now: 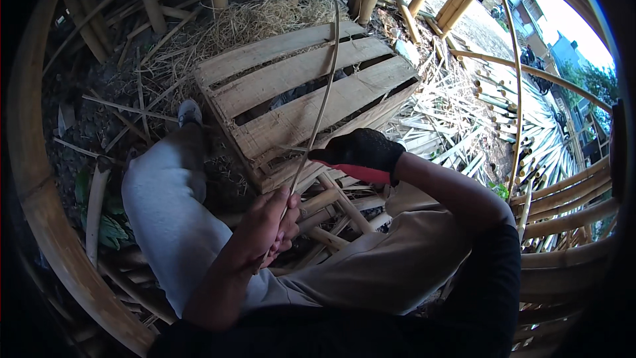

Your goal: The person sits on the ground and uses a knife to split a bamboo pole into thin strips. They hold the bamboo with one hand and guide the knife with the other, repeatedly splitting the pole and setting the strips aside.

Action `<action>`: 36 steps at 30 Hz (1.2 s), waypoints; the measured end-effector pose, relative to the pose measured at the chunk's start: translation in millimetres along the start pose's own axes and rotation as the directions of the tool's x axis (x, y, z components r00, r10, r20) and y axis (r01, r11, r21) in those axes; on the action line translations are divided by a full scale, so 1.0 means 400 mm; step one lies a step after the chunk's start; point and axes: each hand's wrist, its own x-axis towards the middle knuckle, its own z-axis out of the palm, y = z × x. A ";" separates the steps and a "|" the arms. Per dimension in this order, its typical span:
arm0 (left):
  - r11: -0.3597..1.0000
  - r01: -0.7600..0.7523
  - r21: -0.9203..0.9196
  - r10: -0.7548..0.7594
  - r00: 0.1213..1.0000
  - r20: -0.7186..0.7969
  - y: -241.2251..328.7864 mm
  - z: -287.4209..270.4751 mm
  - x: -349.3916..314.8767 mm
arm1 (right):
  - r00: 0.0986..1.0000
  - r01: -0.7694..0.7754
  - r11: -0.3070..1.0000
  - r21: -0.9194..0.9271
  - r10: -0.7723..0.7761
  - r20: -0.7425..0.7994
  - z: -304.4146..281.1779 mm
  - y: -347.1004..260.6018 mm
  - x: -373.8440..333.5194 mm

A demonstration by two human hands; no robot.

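Observation:
A long thin bamboo strip [321, 109] slants up from my lap and passes over a slatted wooden crate [291, 106]. Its lower end is wrapped by the fingers of my bare left hand [268, 222], which is closed. Just above, my right hand [354, 156], in a black and red glove, is also closed, with its fingertips against the strip. A thin pale edge sticks out past those fingertips; whether it is a blade or a sliver of bamboo I cannot make out. The glove hides whatever lies inside the grip.
Bamboo poles [341, 205] lie crossed between my legs, below the crate. Dry straw [245, 26] is heaped behind the crate. Pale split bamboo pieces [450, 132] cover the ground to the right. A curved bamboo frame [40, 179] runs down the left side.

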 end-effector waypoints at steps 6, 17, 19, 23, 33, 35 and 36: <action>1.000 0.020 0.005 -0.020 1.000 -0.012 -0.024 0.013 0.015 | 0.984 0.163 0.967 0.196 -0.145 -0.107 0.043 0.009 -0.014; 0.996 -0.074 -0.056 0.073 0.997 -0.013 0.002 -0.020 0.010 | 0.973 0.181 0.978 -0.100 -0.193 -0.127 -0.001 -0.005 0.049; 0.999 -0.025 -0.038 0.025 1.000 0.010 0.005 -0.011 -0.004 | 0.953 -0.197 0.980 -0.028 0.198 0.230 -0.065 -0.068 0.034; 0.997 -0.072 -0.008 0.072 0.997 0.039 -0.009 0.001 0.011 | 0.963 0.133 0.981 -0.141 -0.162 -0.216 0.010 0.062 0.025; 0.997 -0.028 0.073 0.024 0.999 0.046 -0.001 -0.020 -0.004 | 0.993 -0.006 0.994 -0.109 0.019 0.120 -0.043 0.036 0.037; 0.996 -0.039 0.076 0.037 0.999 0.022 0.006 -0.029 -0.005 | 0.976 -0.150 0.988 -0.031 0.143 -0.162 0.003 0.030 0.030; 0.997 -0.004 0.083 0.002 1.000 0.024 0.014 -0.027 -0.011 | 0.925 -0.379 0.918 0.120 0.375 0.055 -0.022 -0.004 0.032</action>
